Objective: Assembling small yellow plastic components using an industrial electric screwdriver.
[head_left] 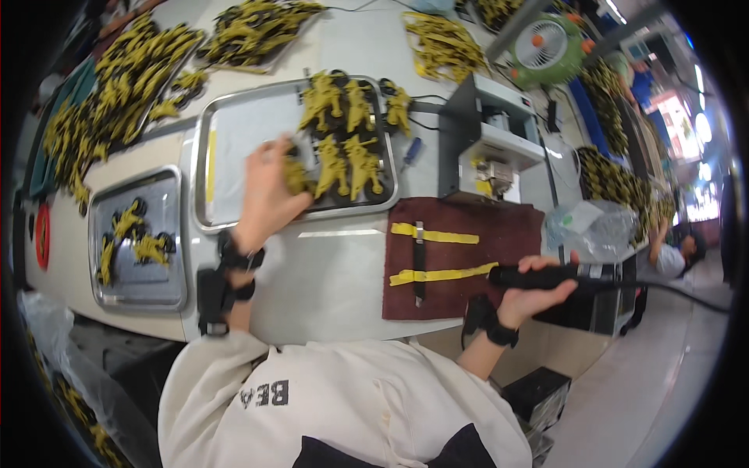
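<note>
My left hand (267,191) reaches into a metal tray (234,129) and closes its fingers on a yellow-and-black plastic part (295,176) at the tray's middle. Several more such yellow parts (347,132) lie in rows on the tray's right half. My right hand (538,292) grips a black corded hand tool (546,274) at the right edge of the table, beside a dark red mat (468,265) marked with yellow tape strips. Both wrists wear black straps.
A second metal tray (136,242) with a few yellow parts sits to the left. Piles of yellow parts cover the far table. A grey machine (488,140) stands behind the mat, a green fan (546,48) beyond it. Another person (675,253) is at the right.
</note>
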The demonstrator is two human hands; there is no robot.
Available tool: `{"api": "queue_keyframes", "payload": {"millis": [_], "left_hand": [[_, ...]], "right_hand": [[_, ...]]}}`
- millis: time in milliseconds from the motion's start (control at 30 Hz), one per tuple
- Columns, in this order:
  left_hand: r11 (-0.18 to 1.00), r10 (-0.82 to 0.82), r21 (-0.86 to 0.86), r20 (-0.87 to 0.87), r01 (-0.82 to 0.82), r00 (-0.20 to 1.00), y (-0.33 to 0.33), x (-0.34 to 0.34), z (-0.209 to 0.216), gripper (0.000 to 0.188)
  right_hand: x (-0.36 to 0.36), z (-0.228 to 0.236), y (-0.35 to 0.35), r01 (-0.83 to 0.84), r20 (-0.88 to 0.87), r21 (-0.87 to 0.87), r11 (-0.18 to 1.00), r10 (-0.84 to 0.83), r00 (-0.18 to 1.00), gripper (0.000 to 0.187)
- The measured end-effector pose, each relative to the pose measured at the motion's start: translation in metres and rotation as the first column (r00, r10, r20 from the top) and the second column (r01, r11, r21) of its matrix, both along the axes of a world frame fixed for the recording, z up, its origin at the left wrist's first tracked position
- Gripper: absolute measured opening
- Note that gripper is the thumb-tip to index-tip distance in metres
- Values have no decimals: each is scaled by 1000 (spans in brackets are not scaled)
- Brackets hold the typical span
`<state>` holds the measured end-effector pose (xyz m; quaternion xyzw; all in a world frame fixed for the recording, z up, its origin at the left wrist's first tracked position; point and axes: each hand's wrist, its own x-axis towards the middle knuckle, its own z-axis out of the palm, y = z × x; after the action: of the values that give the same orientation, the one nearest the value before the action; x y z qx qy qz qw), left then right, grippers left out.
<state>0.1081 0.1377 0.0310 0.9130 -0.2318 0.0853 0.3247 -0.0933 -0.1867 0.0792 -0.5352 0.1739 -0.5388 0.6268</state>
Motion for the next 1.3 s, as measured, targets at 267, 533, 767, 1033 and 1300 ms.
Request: {"api": "queue_keyframes", "payload": {"millis": [267,533,767,1033,1300], "left_hand": [[870,-349,-321,137,374,927,-92,-101,70,82],[849,-516,92,-62,520,854,-145,-102,-12,85],[842,-540,-14,-30,539,841,-142,-102,-26,91],[826,-563,-39,-44,562,825,-142,-101,-27,89],[828,-558,33,-48,560,828,-142,-101,-28,86]], "right_hand": [[89,55,-29,-46,186,-220,974,88,979,74],[99,46,-10,-232,-35,-120,965,230,973,59],[48,13,37,-312,-44,-171,935,309,950,83],[54,-5,37,-306,-109,-165,938,291,951,82],[59,-12,36,-370,-211,-148,917,336,918,78]]}}
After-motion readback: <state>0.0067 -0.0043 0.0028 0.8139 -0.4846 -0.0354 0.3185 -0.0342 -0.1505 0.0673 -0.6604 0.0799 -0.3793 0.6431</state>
